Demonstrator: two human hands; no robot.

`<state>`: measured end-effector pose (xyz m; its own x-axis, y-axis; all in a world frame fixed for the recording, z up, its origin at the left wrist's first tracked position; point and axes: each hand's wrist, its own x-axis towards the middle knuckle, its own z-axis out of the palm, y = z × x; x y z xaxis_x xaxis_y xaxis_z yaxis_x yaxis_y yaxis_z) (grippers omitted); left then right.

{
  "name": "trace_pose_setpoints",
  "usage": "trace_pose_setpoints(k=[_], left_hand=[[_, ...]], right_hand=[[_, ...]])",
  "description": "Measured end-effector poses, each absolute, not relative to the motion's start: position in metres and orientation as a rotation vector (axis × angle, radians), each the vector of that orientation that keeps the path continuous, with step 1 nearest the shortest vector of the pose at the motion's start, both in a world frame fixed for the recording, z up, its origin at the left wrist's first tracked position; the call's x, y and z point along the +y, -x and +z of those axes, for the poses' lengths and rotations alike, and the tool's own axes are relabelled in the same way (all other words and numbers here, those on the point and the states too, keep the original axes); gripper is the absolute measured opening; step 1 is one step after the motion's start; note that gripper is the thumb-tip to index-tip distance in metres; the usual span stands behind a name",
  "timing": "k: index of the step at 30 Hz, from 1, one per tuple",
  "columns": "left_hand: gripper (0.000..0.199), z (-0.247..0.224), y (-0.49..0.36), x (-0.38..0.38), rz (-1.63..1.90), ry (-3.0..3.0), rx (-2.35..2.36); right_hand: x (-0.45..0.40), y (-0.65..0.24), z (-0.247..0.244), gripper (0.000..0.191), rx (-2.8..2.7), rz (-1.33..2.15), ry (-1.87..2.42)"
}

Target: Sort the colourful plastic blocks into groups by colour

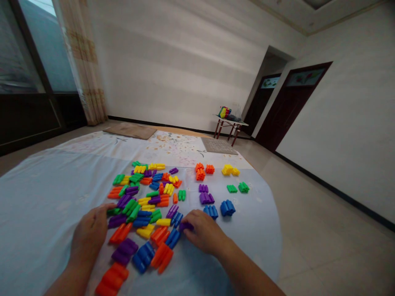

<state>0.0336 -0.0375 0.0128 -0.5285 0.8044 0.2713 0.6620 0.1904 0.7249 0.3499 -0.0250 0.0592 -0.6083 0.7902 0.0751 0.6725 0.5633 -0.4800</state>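
Observation:
A mixed pile of plastic building blocks (143,201), shaped like joined tubes in green, yellow, orange, blue and purple, lies on the cloth between my hands. At its left edge my left hand (91,230) has its fingertips closed on the end of a green block (113,211); its other fingers are partly hidden. My right hand (202,230) pinches a purple block (185,226) at the pile's right side. Just beyond that hand are blue blocks (227,208). Purple blocks (206,198), orange blocks (200,171), yellow blocks (227,169) and green blocks (243,187) form single-colour groups farther right.
A pale blue cloth (253,234) covers the round table, with a flowered white cloth (175,144) at its far side. Two flat mats (131,130) lie near the far edge. A small side table (230,121) with a colourful bag stands by the wall.

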Motion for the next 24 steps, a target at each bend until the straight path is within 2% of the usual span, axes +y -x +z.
trace_pose_setpoints(k=[7,11,15,19,24], left_hand=[[0.053,0.01,-0.032,-0.036,1.218,-1.348,2.279],[0.052,0.011,-0.035,-0.037,1.198,-1.349,2.297],[0.051,0.013,-0.035,-0.037,1.188,-1.347,2.304],[0.053,0.014,-0.034,-0.036,1.187,-1.384,2.283],[0.053,0.009,-0.03,-0.036,1.191,-1.433,2.303]], right_hand=[[-0.03,-0.356,0.067,0.026,-2.637,0.852,1.067],[-0.03,-0.357,0.064,0.037,-2.518,0.698,1.141],[-0.038,-0.357,0.065,0.03,-2.409,0.603,1.336],[-0.045,-0.353,0.064,0.041,-2.485,0.522,1.515],[-0.045,-0.351,0.058,0.033,-2.637,0.602,1.239]])
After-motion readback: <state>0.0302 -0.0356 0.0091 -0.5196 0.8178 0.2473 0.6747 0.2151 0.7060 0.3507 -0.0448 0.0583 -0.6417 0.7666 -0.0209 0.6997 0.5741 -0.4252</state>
